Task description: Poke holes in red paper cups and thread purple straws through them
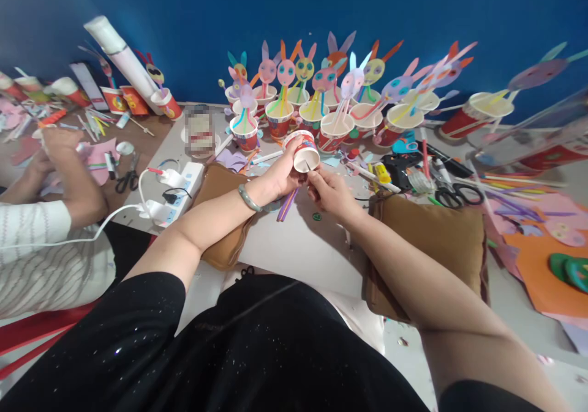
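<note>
The paper cup (pixel 309 156) is held tilted above the tabletop (pixel 298 250), between the two hands; the left hand (pixel 283 176) grasps its wall from the left; the right hand (pixel 333 194), to the right and slightly nearer, pinches a thin dark piece (pixel 307 164) at the cup's white round end, the piece too small to identify; that end, seemingly the base, faces near, so the long axis slants from near to far and the right grip meets it at the lower edge; both hands are at the cup, the left having the fuller hold; purple straws (pixel 287 206) show just below, nearer than the cup; rabbit-faced cups (pixel 337 131) crowd the far side, before a blue wall (pixel 294 8); a left cushion (pixel 225 207) and a right cushion (pixel 434 231) bound the sides; room for moving lies near, between them, up to the tabletop's near edge.
</note>
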`<state>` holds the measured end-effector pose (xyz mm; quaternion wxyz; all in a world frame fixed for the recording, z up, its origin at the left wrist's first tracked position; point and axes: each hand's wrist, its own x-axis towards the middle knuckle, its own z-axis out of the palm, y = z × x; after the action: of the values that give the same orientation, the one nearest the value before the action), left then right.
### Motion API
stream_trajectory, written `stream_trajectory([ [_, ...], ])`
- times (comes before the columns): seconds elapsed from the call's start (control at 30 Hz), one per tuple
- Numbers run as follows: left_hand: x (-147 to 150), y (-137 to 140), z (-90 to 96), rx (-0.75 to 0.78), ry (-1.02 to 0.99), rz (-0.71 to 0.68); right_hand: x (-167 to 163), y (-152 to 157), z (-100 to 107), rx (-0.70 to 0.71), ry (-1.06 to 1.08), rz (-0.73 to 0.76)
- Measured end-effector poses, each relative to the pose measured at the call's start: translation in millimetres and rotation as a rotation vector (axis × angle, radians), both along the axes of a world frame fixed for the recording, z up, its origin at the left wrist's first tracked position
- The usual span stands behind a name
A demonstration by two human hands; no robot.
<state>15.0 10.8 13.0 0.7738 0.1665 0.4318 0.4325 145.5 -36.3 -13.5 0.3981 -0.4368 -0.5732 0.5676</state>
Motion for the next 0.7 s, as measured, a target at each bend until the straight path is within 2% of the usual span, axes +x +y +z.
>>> stream_trajectory([
  [0.23, 17, 9, 9.3, 0.023, -0.023, 0.047, 6, 5, 5, 0.041, 0.048, -0.063],
  [0.37, 19, 9, 8.6, 0.064, -0.04, 0.072, 7, 5, 7, 0.029, 0.055, -0.067],
  [0.57, 12, 0, 4.6, 0.102, -0.024, 0.119, 3, 1, 6, -0.044, 0.052, -0.037],
  [0.7, 12, -4, 6.2, 0.12, 0.017, 0.109, 2, 0, 9, -0.178, 0.128, -0.012],
])
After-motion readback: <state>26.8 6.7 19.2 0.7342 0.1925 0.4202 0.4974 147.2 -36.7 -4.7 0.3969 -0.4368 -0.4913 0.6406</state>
